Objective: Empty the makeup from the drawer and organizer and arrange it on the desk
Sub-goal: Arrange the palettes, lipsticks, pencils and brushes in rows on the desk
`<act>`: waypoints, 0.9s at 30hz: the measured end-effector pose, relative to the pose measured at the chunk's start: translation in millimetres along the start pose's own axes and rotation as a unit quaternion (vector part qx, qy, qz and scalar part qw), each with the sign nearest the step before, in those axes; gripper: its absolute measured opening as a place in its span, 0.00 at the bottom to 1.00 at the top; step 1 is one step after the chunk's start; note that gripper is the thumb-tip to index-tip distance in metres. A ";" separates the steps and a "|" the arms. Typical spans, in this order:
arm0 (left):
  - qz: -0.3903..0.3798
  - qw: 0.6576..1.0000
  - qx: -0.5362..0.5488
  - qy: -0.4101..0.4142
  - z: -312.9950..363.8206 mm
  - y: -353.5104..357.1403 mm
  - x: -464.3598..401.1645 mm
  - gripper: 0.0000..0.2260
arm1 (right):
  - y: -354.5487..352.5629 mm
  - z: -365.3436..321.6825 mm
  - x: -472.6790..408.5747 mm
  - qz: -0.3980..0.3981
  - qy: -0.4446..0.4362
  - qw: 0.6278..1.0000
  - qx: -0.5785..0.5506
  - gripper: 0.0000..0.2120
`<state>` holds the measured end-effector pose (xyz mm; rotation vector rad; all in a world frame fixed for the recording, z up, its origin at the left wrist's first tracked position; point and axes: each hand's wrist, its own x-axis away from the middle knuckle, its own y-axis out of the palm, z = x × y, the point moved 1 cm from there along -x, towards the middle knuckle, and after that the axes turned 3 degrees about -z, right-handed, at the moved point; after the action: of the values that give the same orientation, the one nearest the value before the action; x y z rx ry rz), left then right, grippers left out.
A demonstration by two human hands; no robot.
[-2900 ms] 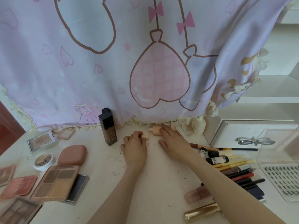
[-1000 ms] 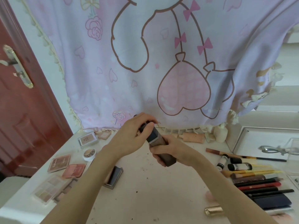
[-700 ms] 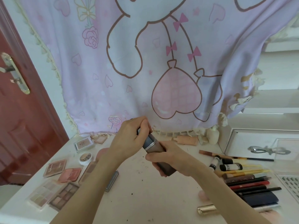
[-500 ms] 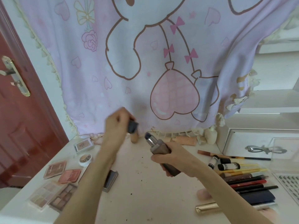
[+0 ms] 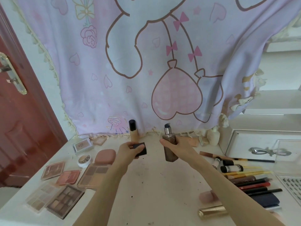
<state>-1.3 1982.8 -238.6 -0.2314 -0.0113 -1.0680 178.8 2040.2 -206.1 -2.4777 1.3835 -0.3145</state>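
My right hand (image 5: 175, 146) grips a brown square foundation bottle (image 5: 169, 150) upright above the desk, its silver pump (image 5: 167, 128) bare. My left hand (image 5: 130, 150) holds the bottle's black cap (image 5: 140, 149), apart from the bottle. A beige tube with a dark cap (image 5: 133, 131) stands at the back by the curtain. Palettes (image 5: 93, 174) and compacts lie on the left of the white desk (image 5: 154, 190). Pencils and tubes (image 5: 249, 183) lie in a row on the right.
A pink cartoon curtain (image 5: 146, 70) hangs behind the desk. A red door (image 5: 21, 128) is at left. At right sit a white drawer unit (image 5: 254, 142), a clear organizer (image 5: 288, 154), a lash tray (image 5: 291, 185), a gold tube (image 5: 211, 212) and a pink sponge (image 5: 207, 196).
I lifted the brown bottle from the desk and pulled its cap off with my left hand. Both hands have since lowered toward the desk, cap and bottle apart.
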 end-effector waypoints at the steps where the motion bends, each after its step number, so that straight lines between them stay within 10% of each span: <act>1: 0.012 1.000 0.008 -0.017 -8.4 3.0 -2.2 0.12 | 0.1 0.7 -4.8 -0.005 0.001 1.000 0.022 0.12; 9: 0.143 0.988 -0.064 0.012 -36.9 25.5 -19.7 0.13 | 1.8 4.3 -58.8 -0.021 -0.012 0.997 0.079 0.09; 27: 0.172 0.952 -0.243 0.077 -44.1 68.5 -78.7 0.16 | 7.5 43.2 -118.3 0.092 -0.051 0.984 0.146 0.19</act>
<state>15.5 2074.0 -303.6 -0.5725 0.4229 -0.7233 125.7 2143.7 -255.1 -2.0839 1.4008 -0.3188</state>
